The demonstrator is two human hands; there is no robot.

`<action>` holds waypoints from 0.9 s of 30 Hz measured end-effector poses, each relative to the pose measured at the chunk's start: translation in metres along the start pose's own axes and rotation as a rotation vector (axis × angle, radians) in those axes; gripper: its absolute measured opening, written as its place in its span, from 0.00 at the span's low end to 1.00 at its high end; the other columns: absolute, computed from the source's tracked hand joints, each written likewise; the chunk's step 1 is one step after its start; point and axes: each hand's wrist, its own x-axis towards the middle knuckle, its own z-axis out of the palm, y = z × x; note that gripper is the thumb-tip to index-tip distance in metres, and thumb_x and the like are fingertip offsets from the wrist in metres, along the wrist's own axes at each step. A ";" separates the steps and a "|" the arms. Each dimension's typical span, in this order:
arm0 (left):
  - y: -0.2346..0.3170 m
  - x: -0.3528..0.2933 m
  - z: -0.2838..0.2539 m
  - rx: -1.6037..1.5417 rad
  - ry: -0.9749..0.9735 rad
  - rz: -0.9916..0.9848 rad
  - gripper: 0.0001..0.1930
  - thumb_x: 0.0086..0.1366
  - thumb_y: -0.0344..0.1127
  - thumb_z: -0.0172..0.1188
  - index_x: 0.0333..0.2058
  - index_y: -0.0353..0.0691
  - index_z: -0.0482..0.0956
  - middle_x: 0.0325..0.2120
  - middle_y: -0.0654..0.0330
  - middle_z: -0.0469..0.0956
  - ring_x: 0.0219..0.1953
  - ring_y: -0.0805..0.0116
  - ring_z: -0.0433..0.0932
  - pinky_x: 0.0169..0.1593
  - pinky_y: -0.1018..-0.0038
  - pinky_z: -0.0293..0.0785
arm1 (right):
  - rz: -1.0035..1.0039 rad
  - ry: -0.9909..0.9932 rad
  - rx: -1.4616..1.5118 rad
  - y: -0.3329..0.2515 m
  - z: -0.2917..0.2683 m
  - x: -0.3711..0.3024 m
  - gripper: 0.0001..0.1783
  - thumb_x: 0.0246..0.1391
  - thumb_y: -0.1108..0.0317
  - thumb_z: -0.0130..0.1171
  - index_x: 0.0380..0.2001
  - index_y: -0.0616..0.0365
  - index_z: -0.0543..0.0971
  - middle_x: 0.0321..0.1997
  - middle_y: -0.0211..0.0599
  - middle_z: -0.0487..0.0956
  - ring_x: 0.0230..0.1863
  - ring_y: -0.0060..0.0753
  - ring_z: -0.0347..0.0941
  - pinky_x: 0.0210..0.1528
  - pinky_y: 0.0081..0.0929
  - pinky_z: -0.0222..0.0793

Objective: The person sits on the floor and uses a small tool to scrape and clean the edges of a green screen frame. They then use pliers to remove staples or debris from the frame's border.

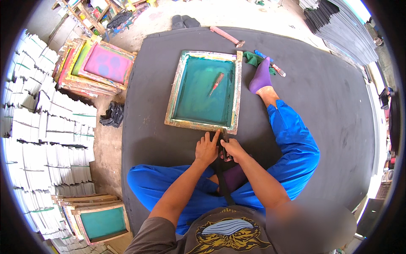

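A wooden-framed printing screen (171, 112) with green mesh lies flat on the dark mat in front of me. My left hand (206, 148) is at its near edge, the index finger stretched out and touching the wood by the near right part. Beside it, my right hand (234, 150) is closed round a dark plier-like tool (224, 136), its head against the same edge; the hand covers much of it, so its exact kind is unclear. On the mesh rests a screwdriver (215, 85) with a reddish handle.
A hammer (226, 36) lies beyond the screen; a green cloth (252, 59) and a marker-like tube (278, 70) are near my purple-socked foot (261, 76). More screens (105, 63) are stacked at left, beside piles of white sheets (55, 144). Slippers (185, 22) stand past the mat.
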 end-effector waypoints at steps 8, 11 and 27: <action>-0.009 -0.001 0.002 -0.004 0.045 0.029 0.45 0.60 0.39 0.70 0.75 0.61 0.59 0.61 0.43 0.68 0.53 0.43 0.76 0.51 0.52 0.76 | 0.043 0.091 -0.136 -0.020 0.012 -0.010 0.22 0.68 0.59 0.61 0.43 0.73 0.76 0.28 0.46 0.79 0.21 0.40 0.79 0.18 0.41 0.72; -0.009 -0.002 0.006 -0.021 0.083 0.041 0.44 0.60 0.39 0.70 0.74 0.62 0.61 0.62 0.43 0.67 0.53 0.43 0.76 0.50 0.52 0.76 | 0.031 0.124 -0.179 -0.019 0.014 -0.010 0.23 0.67 0.59 0.61 0.43 0.76 0.76 0.29 0.50 0.79 0.21 0.41 0.78 0.19 0.43 0.71; -0.013 -0.002 0.006 0.032 0.226 0.101 0.42 0.56 0.38 0.70 0.71 0.61 0.68 0.61 0.48 0.69 0.54 0.47 0.72 0.54 0.54 0.73 | 0.015 0.211 -0.084 -0.019 0.028 -0.010 0.02 0.52 0.79 0.58 0.31 0.66 0.77 0.18 0.40 0.75 0.14 0.35 0.73 0.13 0.36 0.67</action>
